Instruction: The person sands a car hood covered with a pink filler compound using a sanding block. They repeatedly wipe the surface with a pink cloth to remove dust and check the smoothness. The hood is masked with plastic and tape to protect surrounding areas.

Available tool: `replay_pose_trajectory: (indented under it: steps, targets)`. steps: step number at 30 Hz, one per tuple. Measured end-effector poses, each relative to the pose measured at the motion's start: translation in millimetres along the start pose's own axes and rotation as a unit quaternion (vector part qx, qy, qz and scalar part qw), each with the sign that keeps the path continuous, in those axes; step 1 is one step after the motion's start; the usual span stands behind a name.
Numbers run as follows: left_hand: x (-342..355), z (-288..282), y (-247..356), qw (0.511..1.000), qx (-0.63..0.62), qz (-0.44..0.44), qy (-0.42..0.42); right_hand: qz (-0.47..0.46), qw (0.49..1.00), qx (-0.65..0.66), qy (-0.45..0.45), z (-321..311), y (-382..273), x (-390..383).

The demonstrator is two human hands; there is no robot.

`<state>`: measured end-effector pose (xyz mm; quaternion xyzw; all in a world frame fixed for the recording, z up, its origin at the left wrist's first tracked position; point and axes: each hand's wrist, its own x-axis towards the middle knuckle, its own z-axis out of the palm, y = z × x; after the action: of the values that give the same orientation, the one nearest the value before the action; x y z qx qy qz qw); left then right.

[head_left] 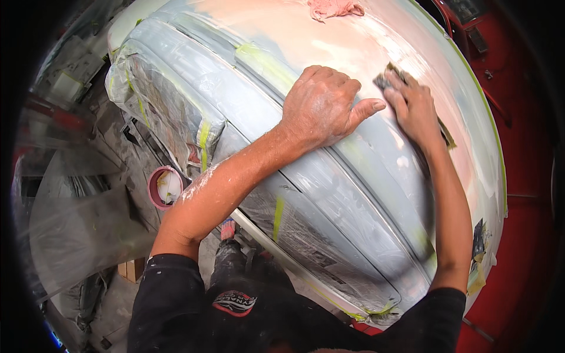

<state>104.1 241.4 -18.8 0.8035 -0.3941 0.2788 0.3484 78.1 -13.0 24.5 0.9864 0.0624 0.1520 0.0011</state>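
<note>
A curved car body panel (376,194), patched in grey, white and pale pink, fills the middle of the view. My right hand (412,106) is closed over a long, dark sanding block (448,136) against the upper right of the panel. Both ends of the block show past the hand; its middle is covered. Left of it, my left hand (323,106) rests on the panel beside a raised body line. Its thumb stands out to the right and its fingers bend down over the surface, the tips hidden. Nothing shows in that hand. Pale dust coats the left hand and forearm.
A crumpled pink cloth (335,8) lies at the panel's far end. Plastic masking film (170,106) and yellow-green tape (278,219) cover parts on the left and near side. A pink tub (152,189) with whitish contents stands low at left. Red floor (524,247) lies right.
</note>
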Motion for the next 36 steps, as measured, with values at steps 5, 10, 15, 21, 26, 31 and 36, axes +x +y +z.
replay_pose_trajectory:
  steps: [5,10,15,21,26,31,36]
  targets:
    - [-2.3,5.0,4.7,1.0,-0.017,-0.012,0.003,0.043,0.999,0.003,0.001,17.2,17.6,41.9]
    - [-7.3,-3.5,-5.7,1.0,0.018,-0.018,-0.016,-0.021,1.0,0.005,-0.013,-8.5,-16.5,-44.0]
    - [-4.6,1.0,0.5,1.0,-0.01,-0.009,-0.003,0.055,0.998,0.0,0.001,12.6,14.7,30.5]
    - [1.0,-1.0,2.7,0.999,-0.024,-0.023,-0.023,0.109,0.994,0.002,-0.008,7.5,10.7,22.9]
    - [-1.1,-8.9,-1.7,0.998,-0.011,-0.025,-0.049,0.115,0.992,-0.023,-0.049,-38.8,-28.3,-86.7]
    - [0.2,-7.5,3.9,0.998,-0.01,-0.008,-0.058,0.207,0.977,-0.026,-0.037,-71.3,-8.4,-156.8]
    - [1.2,-3.1,3.3,0.999,-0.002,0.019,-0.033,0.325,0.945,-0.03,0.022,-72.4,51.5,-220.7]
